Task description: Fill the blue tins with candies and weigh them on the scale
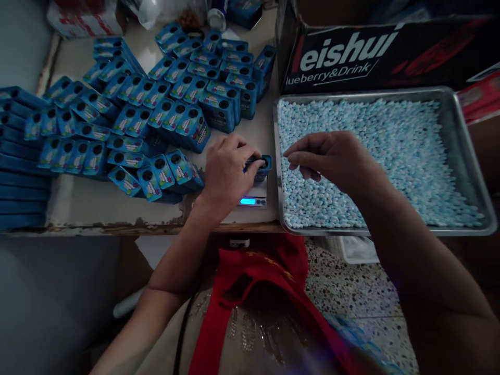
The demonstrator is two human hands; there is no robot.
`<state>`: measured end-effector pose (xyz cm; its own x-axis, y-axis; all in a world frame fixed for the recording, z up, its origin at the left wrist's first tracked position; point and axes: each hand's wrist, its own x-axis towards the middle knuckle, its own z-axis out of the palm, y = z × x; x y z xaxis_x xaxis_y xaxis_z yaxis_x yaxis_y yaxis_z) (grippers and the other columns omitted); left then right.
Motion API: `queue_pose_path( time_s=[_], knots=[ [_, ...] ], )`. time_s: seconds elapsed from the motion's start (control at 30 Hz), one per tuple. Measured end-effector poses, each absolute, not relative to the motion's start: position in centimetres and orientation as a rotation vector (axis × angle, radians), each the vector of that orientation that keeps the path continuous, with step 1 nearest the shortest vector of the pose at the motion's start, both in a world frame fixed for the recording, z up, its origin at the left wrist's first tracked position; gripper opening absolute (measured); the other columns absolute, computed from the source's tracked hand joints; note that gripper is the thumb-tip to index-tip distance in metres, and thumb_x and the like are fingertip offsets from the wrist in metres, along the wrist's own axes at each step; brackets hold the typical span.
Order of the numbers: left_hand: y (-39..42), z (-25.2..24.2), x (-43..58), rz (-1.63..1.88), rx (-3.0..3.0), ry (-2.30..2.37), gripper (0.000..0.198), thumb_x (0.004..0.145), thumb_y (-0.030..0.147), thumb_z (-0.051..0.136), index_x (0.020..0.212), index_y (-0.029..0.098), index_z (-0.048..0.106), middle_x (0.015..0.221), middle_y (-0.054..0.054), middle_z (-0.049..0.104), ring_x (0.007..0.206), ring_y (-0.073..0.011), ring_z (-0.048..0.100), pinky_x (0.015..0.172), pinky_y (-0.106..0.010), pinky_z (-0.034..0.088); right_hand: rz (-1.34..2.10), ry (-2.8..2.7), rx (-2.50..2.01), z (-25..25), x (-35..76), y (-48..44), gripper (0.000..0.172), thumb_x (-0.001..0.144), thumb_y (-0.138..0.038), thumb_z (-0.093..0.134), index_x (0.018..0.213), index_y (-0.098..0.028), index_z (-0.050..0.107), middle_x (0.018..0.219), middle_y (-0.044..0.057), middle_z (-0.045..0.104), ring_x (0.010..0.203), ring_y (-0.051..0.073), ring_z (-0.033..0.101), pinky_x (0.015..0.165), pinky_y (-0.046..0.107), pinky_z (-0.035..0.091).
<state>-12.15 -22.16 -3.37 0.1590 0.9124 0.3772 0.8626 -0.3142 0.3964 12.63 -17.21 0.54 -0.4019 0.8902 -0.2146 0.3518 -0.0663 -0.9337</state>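
Note:
My left hand (230, 169) is closed around a small blue candy box (266, 162), which is upright on a small digital scale (261, 191) with a lit blue display. Its fingers hide much of the box. Above the near left part of a metal tray (279, 172) is my right hand (332, 156), thumb and fingers drawn together in a loose pinch. Whatever lies between those fingertips is too hidden to make out. Small pale blue and white candies (390, 151) fill most of the tray.
Many similar blue boxes (175, 114) stand in groups on the worn table (156, 214) to the left, with a stack (23, 177) at the far left. A black cardboard box (390, 57) rises behind the tray. The table's front edge borders my red apron (250, 276).

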Motion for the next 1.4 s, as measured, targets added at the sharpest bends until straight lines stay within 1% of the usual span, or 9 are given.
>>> queue_pose_path(
  time_s=[0.27, 0.43, 0.57, 0.67, 0.77, 0.83, 1.1, 1.27, 1.4],
  knots=[
    [-25.5, -2.0, -16.2, 1.002, 2.344, 1.949, 0.012, 0.103, 0.035, 0.090, 0.112, 0.029, 0.083, 0.121, -0.008, 0.079, 0.116, -0.0335, 0.073, 0.102, -0.052, 0.059, 1.106, -2.122, -1.222, 1.4, 8.8, -15.8, 0.036, 0.092, -0.053, 0.095, 0.081, -0.021, 0.081, 0.064, -0.001, 0.065, 0.063, 0.014, 0.058, 0.060, 0.031, 0.038],
    [-26.5, -3.0, -18.3, 1.002, 2.314, 1.987, 0.015, 0.100, 0.036, 0.092, 0.111, 0.032, 0.082, 0.122, -0.006, 0.082, 0.116, -0.0339, 0.074, 0.102, -0.054, 0.061, 0.974, -2.198, -1.256, 1.1, 7.4, -15.4, 0.038, 0.089, -0.052, 0.098, 0.076, -0.021, 0.080, 0.064, -0.001, 0.064, 0.065, 0.014, 0.056, 0.063, 0.033, 0.036],
    [-26.6, -3.3, -18.8, 1.023, 2.223, 1.944, 0.014, 0.101, 0.035, 0.089, 0.111, 0.033, 0.082, 0.125, -0.007, 0.080, 0.120, -0.0356, 0.073, 0.110, -0.058, 0.058, 1.087, -2.028, -1.286, 0.2, 7.4, -15.1, 0.043, 0.092, -0.055, 0.094, 0.074, -0.021, 0.075, 0.063, -0.001, 0.061, 0.063, 0.013, 0.050, 0.060, 0.032, 0.033],
    [-26.7, -3.2, -19.2, 1.021, 2.184, 1.915, 0.011, 0.102, 0.039, 0.085, 0.111, 0.036, 0.081, 0.127, -0.006, 0.080, 0.123, -0.0367, 0.072, 0.114, -0.061, 0.057, 1.312, -1.752, -1.261, -0.6, 8.5, -14.9, 0.044, 0.085, -0.058, 0.099, 0.076, -0.023, 0.074, 0.063, -0.002, 0.058, 0.057, 0.012, 0.044, 0.054, 0.030, 0.030],
    [-26.7, -3.0, -19.6, 0.998, 2.153, 1.908, 0.009, 0.104, 0.045, 0.080, 0.110, 0.039, 0.079, 0.127, -0.004, 0.079, 0.125, -0.0372, 0.072, 0.115, -0.064, 0.058, 1.409, -1.581, -1.296, -1.2, 10.7, -15.0, 0.043, 0.078, -0.054, 0.104, 0.076, -0.025, 0.072, 0.062, -0.004, 0.054, 0.054, 0.012, 0.041, 0.051, 0.031, 0.029],
    [-26.7, -2.9, -19.4, 0.983, 2.143, 1.899, 0.010, 0.105, 0.047, 0.078, 0.110, 0.039, 0.079, 0.128, -0.004, 0.079, 0.126, -0.0375, 0.071, 0.115, -0.066, 0.058, 1.371, -1.558, -1.356, -1.6, 12.3, -15.5, 0.039, 0.081, -0.049, 0.102, 0.076, -0.026, 0.071, 0.062, -0.004, 0.053, 0.054, 0.012, 0.041, 0.052, 0.032, 0.030],
    [-26.2, -2.6, -16.7, 0.945, 2.249, 1.926, 0.010, 0.103, 0.036, 0.086, 0.111, 0.033, 0.080, 0.124, -0.006, 0.080, 0.121, -0.0346, 0.071, 0.114, -0.058, 0.058, 1.044, -1.764, -1.529, -3.6, 15.2, -18.8, 0.021, 0.086, -0.040, 0.091, 0.081, -0.024, 0.078, 0.070, 0.000, 0.068, 0.064, 0.016, 0.055, 0.060, 0.032, 0.042],
    [-25.8, -2.4, -15.8, 0.851, 2.248, 1.944, 0.038, 0.093, 0.035, 0.099, 0.124, 0.033, 0.077, 0.132, -0.004, 0.078, 0.126, -0.0357, 0.067, 0.122, -0.058, 0.054, 1.040, -1.915, -1.448, -4.9, 15.0, -20.0, 0.021, 0.091, -0.046, 0.086, 0.087, -0.025, 0.082, 0.078, 0.002, 0.076, 0.070, 0.020, 0.063, 0.065, 0.034, 0.048],
    [-25.8, -2.1, -15.1, 0.777, 2.256, 1.944, 0.052, 0.093, 0.033, 0.100, 0.138, 0.029, 0.074, 0.141, -0.008, 0.076, 0.136, -0.0389, 0.067, 0.128, -0.060, 0.051, 0.904, -2.059, -1.433, -6.0, 15.5, -20.2, 0.025, 0.095, -0.051, 0.084, 0.092, -0.026, 0.083, 0.087, 0.006, 0.082, 0.078, 0.025, 0.070, 0.072, 0.039, 0.054]
  ],
)
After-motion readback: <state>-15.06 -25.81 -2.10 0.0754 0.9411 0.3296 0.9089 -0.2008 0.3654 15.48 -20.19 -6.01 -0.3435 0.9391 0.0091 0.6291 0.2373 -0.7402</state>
